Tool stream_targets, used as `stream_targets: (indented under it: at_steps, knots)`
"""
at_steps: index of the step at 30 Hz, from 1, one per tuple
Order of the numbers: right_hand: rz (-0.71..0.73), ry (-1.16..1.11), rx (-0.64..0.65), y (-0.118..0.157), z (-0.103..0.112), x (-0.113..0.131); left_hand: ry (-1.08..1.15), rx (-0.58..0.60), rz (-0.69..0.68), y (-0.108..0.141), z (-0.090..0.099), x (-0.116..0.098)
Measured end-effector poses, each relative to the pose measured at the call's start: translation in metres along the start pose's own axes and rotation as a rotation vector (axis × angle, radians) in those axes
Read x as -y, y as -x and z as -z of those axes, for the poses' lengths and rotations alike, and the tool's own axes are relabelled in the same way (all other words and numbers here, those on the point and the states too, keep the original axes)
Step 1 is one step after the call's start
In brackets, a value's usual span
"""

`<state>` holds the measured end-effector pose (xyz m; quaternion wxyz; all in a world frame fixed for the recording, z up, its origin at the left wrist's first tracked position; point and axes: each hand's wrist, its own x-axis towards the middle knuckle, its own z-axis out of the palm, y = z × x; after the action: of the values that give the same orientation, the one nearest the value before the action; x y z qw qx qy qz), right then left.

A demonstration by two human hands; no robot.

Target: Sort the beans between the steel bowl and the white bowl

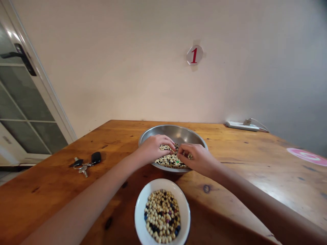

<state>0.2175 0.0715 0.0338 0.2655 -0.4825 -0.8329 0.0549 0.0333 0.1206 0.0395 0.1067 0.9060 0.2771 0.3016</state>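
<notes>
A steel mixing bowl stands mid-table, holding a heap of small cream beads with a green one among them. My left hand lies palm down over the bowl's left side, its fingertips reaching the heap. My right hand curves over the right rim, fingers bunched close to the left fingertips. Whether either hand holds a bead is hidden. Nearer me, between my forearms, sits a white bowl filled with cream beads and several dark blue, black and purple ones.
A bunch of keys with a black fob lies on the wooden table to the left. A white power strip sits at the back right against the wall, and a pink round sticker marks the right side. A glazed door stands at the left.
</notes>
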Motion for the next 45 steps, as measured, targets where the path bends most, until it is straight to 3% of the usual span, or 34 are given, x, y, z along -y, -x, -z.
stream_targets:
  at_steps: [11, 19, 31, 40, 45]
  knots:
    - [-0.032, -0.015, 0.007, 0.0, -0.001, -0.003, -0.052, 0.031, -0.002, -0.001, -0.001, -0.006]
    - [-0.092, -0.198, -0.011, -0.004, -0.002, -0.007, -0.016, -0.012, -0.014, -0.001, 0.0, -0.004]
    - [-0.112, -0.311, -0.077, -0.005, -0.005, -0.01, 0.176, -0.054, 0.138, 0.001, 0.003, 0.001]
    - [-0.115, -0.274, -0.066, -0.006, -0.006, -0.008, 0.087, -0.018, 0.057, 0.004, 0.007, -0.01]
    - [-0.058, -0.284, -0.089, -0.005, -0.003, -0.004, 0.262, -0.064, 0.197, 0.004, 0.009, -0.005]
